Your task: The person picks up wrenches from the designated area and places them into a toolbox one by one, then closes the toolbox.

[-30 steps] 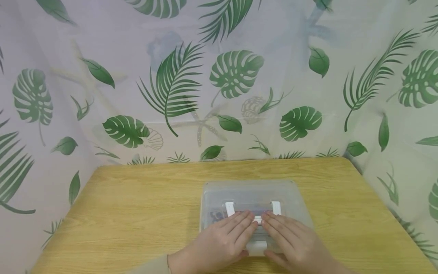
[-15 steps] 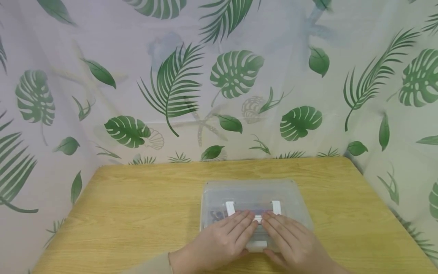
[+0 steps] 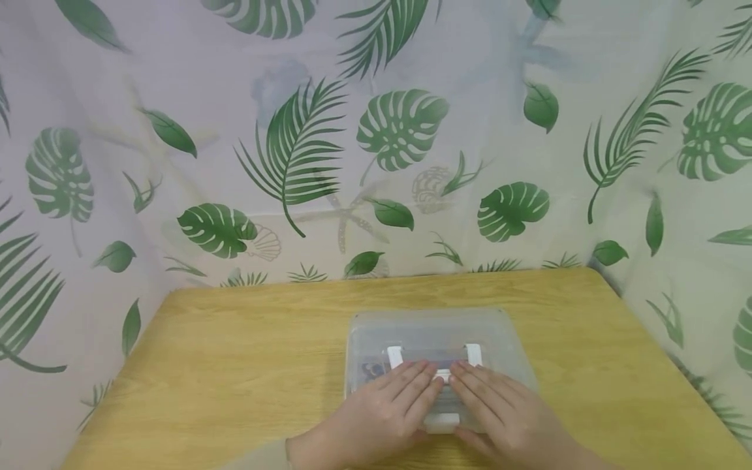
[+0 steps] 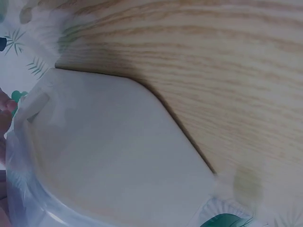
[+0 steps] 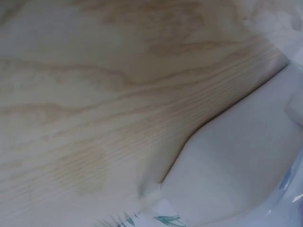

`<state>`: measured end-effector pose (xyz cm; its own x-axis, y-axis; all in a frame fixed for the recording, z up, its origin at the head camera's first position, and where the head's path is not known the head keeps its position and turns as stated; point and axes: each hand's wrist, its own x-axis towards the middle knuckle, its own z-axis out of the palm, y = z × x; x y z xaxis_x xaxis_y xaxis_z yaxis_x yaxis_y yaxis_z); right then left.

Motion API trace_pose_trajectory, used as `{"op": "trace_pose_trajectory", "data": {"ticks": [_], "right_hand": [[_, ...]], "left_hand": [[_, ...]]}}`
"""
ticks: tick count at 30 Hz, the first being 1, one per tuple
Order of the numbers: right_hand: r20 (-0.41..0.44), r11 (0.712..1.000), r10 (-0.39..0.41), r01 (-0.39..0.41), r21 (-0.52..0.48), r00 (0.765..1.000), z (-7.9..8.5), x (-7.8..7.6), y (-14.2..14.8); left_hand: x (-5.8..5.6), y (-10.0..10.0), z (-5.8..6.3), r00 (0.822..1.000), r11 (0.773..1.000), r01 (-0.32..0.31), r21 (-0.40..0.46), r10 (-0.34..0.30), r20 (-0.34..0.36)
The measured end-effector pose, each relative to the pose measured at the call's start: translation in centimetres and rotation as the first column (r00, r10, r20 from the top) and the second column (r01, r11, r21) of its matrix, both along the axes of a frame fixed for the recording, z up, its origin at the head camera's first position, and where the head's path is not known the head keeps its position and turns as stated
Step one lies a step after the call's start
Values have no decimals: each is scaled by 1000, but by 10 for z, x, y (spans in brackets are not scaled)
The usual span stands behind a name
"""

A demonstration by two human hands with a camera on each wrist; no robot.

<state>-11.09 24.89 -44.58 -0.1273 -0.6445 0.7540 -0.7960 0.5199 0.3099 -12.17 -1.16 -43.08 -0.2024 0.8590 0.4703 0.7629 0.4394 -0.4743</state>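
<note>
A translucent plastic storage box [image 3: 429, 326] with its lid on rests on the table in the head view. Its lid carries a white handle [image 3: 473, 356], and a white latch [image 3: 442, 421] shows at the near side. My left hand [image 3: 382, 411] lies over the lid's left part, fingers extended and tips at the handle's middle. Mirroring it, my right hand [image 3: 508, 411] touches the handle's middle from the right. Both thumbs reach down by the box's near side. Dark and purple printed shapes show through the lid. The box wall [image 4: 113, 142] fills much of the left wrist view.
The yellow wood-grain table [image 3: 247, 352] extends around the box. Behind it and at both sides hangs a pale curtain [image 3: 329, 39] printed with green leaves. In the right wrist view, the box wall [image 5: 236, 156] stands against the tabletop [image 5: 94, 94].
The head view has shifted slightly, moving the curtain pattern a little. Both hands and the box keep the same places.
</note>
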Motion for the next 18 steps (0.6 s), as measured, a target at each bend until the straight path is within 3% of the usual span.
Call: {"op": "trace_pose_trajectory", "data": {"ticks": [9,14,18], "right_hand": [[36,1000,15,-15,-19,999,9,-3,1],[53,999,1,1,-36,999,27,-4,5],[19,998,-14,15,-65,1000,45,-6,11]], "left_hand": [[-4,-10,13,997,999,-52,9,51,57],[-10,-23,25,996,996,-75,38,73,60],[-15,-39,34,994,994,-94,59,91,56]]}}
